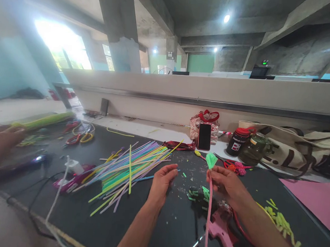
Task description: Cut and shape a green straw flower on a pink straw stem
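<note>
Holding a pink straw (208, 210) upright, the right hand (226, 182) pinches it near the top with its fingers. A fluffy green fringe (211, 160) sits on the straw's tip, above the dark desk (159, 226). The left hand (162, 180) hovers close by, fingers bent and pressed together, holding nothing. A pile of colored straws (129, 167) lies just left.

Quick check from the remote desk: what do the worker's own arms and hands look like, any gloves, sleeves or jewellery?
Both are bare: the left hand and right hand wear no gloves, and no rings or watch show. Both forearms are uncovered to the picture's lower edge, with no sleeve in view.
</note>
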### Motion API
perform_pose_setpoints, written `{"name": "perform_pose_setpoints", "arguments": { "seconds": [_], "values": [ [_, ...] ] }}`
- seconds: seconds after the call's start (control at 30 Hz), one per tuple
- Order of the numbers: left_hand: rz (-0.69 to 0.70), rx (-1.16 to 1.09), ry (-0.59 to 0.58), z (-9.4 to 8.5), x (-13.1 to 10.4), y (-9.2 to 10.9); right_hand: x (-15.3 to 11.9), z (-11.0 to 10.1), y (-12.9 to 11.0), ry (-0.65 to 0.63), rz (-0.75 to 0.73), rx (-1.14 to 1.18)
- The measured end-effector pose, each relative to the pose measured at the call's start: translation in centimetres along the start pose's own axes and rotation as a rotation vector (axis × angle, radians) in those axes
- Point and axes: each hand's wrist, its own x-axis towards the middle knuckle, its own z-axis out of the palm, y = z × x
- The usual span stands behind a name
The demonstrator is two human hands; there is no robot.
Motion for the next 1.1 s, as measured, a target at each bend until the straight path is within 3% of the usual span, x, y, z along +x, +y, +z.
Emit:
{"name": "perform_pose_setpoints", "arguments": {
  "seconds": [0.17, 0.37, 0.43, 0.63, 0.8, 1.1],
  "values": [
    [-0.021, 0.036, -0.12, 0.9, -0.9, -0.2, -0.3, 0.7, 0.5, -0.039, 0.022, -0.101],
    [-0.156, -0.108, -0.517, 1.0, -2.0, -0.2, -0.6, 1.8, 1.5, -0.085, 0.044, -0.266],
    [-0.211, -0.155, -0.576, 1.2, -2.2, -0.5, -0.7, 2.3, 1.9, -0.102, 0.036, -0.311],
    [-0.25, -0.222, -0.473, 1.5, -1.9, -1.3, -0.6, 2.9, 2.6, -0.143, -0.003, -0.399],
    [-0.245, -0.294, -0.471, 1.3, -1.9, -1.0, -0.5, 2.7, 2.8, -0.158, -0.017, -0.436],
    [-0.116, -0.161, -0.382, 1.7, -2.1, -1.0, -0.5, 2.7, 2.9, -0.119, -0.129, -0.476]
  ]
}}
